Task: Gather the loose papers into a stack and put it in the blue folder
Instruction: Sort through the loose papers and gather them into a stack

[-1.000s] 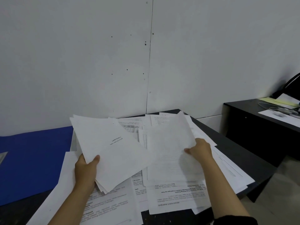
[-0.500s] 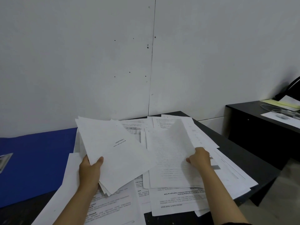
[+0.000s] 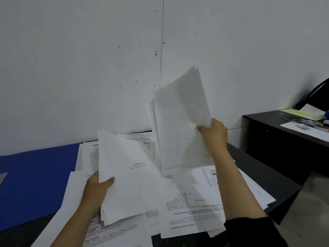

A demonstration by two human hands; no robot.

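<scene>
Gripping separate paper bundles, left hand (image 3: 96, 188) and right hand (image 3: 214, 133); blue folder (image 3: 35, 182) lies open, holding nothing visible.

Dim, cool indoor light – a soft wide-angle view with motion blur.

The light is flat and bluish, and the white wall (image 3: 71, 68) reads as grey; no lamp shows, so its source cannot be told. Shadows are faint: a soft one darkens the wall at the far right, above the side desk (image 3: 284, 139). The raised sheets (image 3: 179, 122) in the right hand (image 3: 215, 132) are smeared, their print lines unreadable, and the bundle (image 3: 131, 175) in the left hand (image 3: 96, 189) is a little sharper. Printed text on the near papers (image 3: 192, 216) is partly legible. The blue folder (image 3: 35, 184) looks deep and saturated, without glare. Straight edges seem to bow slightly toward the frame's borders – probably lens distortion.
</scene>
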